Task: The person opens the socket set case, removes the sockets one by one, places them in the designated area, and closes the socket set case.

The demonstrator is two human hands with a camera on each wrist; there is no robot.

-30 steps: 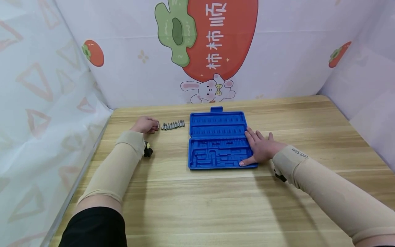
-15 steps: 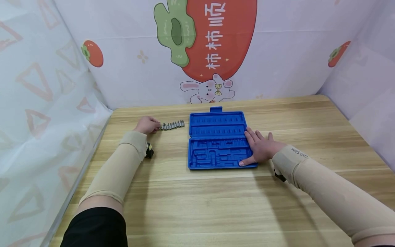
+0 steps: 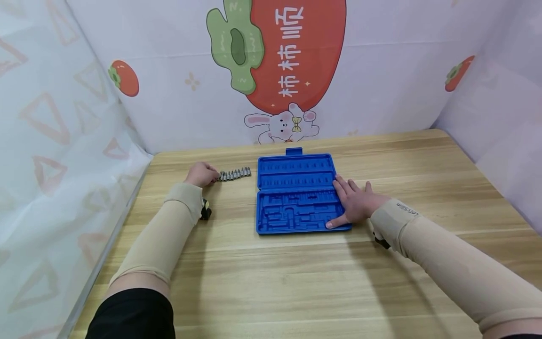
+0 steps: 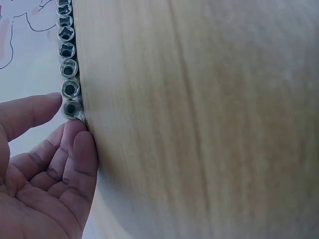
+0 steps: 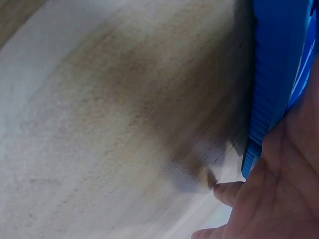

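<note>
A row of several small metal bit sockets (image 3: 238, 173) lies on the table in the head view, their narrow tips pointing away. My left hand (image 3: 202, 174) is at the row's left end. In the left wrist view, its fingertips (image 4: 75, 125) are right at the end bit socket (image 4: 72, 109), with the thumb apart on the other side. A blue plastic case (image 3: 294, 231) lies unfolded beside the row, its moulded slots facing up. My right hand (image 3: 356, 205) rests spread along the case's right edge, thumb over the near corner. In the right wrist view the palm lies against the case's side (image 5: 274, 74).
The wooden table (image 3: 271, 287) extends toward me and to the right of the case. A printed backdrop (image 3: 178, 113) stands along the far edge, with white sheeting (image 3: 63, 188) at the left and a white side wall (image 3: 504, 127) at the right.
My left hand brought a bit socket right to the row's left end, and its thumb is now apart from the fingers. The right hand stays on the case. The head view shifted slightly.
</note>
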